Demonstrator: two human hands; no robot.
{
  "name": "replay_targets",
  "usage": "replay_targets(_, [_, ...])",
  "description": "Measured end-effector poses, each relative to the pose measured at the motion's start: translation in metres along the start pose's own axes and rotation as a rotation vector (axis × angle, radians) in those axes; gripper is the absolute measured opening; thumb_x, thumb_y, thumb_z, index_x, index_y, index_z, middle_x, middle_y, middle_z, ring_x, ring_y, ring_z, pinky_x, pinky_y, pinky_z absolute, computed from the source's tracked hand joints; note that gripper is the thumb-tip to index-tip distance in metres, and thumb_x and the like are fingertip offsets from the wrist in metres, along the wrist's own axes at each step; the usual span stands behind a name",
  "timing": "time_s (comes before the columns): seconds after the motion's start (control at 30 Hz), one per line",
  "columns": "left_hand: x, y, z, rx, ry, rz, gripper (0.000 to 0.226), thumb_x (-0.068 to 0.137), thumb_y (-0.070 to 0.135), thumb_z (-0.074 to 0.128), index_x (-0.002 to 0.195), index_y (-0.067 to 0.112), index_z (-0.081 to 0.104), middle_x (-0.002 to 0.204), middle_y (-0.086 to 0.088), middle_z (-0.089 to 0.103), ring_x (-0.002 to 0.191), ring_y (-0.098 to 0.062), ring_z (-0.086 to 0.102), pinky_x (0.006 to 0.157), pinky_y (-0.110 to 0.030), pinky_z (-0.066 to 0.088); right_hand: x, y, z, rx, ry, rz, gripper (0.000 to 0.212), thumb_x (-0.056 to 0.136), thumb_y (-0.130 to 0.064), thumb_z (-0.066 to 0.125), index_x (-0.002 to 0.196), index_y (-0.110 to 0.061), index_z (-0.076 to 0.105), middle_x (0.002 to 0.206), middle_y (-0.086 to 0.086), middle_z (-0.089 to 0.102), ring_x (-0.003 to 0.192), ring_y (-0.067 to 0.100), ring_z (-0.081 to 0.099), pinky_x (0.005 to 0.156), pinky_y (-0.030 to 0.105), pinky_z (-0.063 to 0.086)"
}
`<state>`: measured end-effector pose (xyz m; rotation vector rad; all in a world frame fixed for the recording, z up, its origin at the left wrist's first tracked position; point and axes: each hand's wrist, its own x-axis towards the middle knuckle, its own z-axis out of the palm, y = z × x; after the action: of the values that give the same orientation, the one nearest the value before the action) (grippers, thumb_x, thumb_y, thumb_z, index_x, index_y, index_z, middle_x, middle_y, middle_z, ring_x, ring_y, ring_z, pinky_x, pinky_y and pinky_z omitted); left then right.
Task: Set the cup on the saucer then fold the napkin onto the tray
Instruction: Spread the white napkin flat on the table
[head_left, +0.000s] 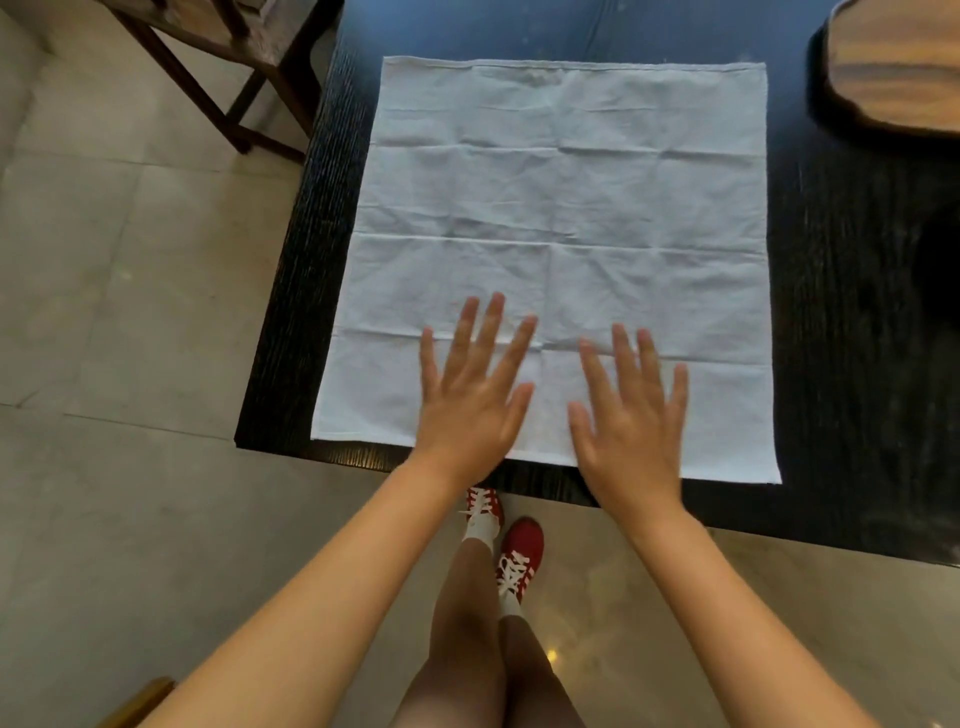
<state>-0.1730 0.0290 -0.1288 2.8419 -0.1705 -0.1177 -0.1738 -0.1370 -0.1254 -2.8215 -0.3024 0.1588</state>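
A white cloth napkin (561, 208) lies spread flat and unfolded on the black table (852, 364), with crease lines across it. My left hand (472, 395) rests palm down on the napkin's near edge, fingers spread. My right hand (628, 415) lies flat beside it on the same edge, fingers apart. Neither hand holds anything. A wooden tray (898, 67) shows partly at the top right corner of the table. No cup or saucer is in view.
A dark wooden chair (228, 67) stands on the tiled floor to the table's far left. The table's near edge runs just under my wrists. My legs and red shoes (519, 551) are below it.
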Motion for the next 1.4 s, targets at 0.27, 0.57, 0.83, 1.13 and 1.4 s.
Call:
replay_targets(0.27, [0.021,-0.039,0.017,0.104,-0.125,0.024,0.059,0.090,0.054,0.017,0.144,0.037,-0.001,0.157,0.002,-0.003,0.144,-0.017,-0.006,0.115,-0.050,-0.004,0.018,0.036,0.012,-0.174,-0.130,0.109,0.062,0.089,-0.054,0.006,0.145,-0.033,-0.012,0.156,-0.002,-0.018,0.142,0.013,-0.018,0.113,0.046,-0.012])
replay_targets(0.57, [0.027,-0.104,-0.016,0.075,-0.064,-0.353,0.070,0.089,0.047,0.013,0.147,0.010,0.000,0.158,-0.004,0.000,0.144,-0.012,-0.005,0.114,-0.056,-0.007,0.019,0.069,-0.020,-0.143,-0.035,0.413,0.070,0.090,-0.050,0.014,0.148,-0.012,0.007,0.158,0.012,0.003,0.145,0.021,-0.002,0.113,0.058,-0.002])
replay_targets(0.83, [0.101,-0.033,-0.001,0.119,-0.081,0.091,0.064,0.091,0.050,0.018,0.147,0.024,0.002,0.158,-0.004,0.004,0.143,-0.015,-0.007,0.112,-0.055,-0.007,0.105,0.004,0.000,-0.133,-0.125,0.016,0.061,0.095,-0.043,0.031,0.147,-0.028,0.005,0.158,0.004,-0.002,0.145,0.020,-0.008,0.112,0.050,-0.010])
replay_targets(1.13, [0.128,-0.113,-0.011,0.140,-0.134,0.174,0.066,0.086,0.057,0.026,0.145,0.029,0.011,0.156,-0.007,0.014,0.142,-0.020,0.003,0.113,-0.052,0.007,0.131,0.103,-0.025,-0.191,-0.172,0.030,0.066,0.085,-0.057,0.017,0.142,-0.029,0.000,0.156,0.003,0.000,0.142,0.016,-0.004,0.115,0.049,0.002])
replay_targets(1.4, [0.177,-0.128,-0.028,0.021,-0.020,-0.225,0.074,0.091,0.054,0.024,0.148,0.014,-0.001,0.158,-0.011,-0.006,0.145,-0.021,-0.008,0.110,-0.060,-0.011,0.156,0.078,-0.032,-0.148,-0.031,0.218,0.071,0.087,-0.056,0.019,0.147,-0.022,0.002,0.158,0.010,-0.001,0.144,0.023,-0.006,0.111,0.056,-0.010])
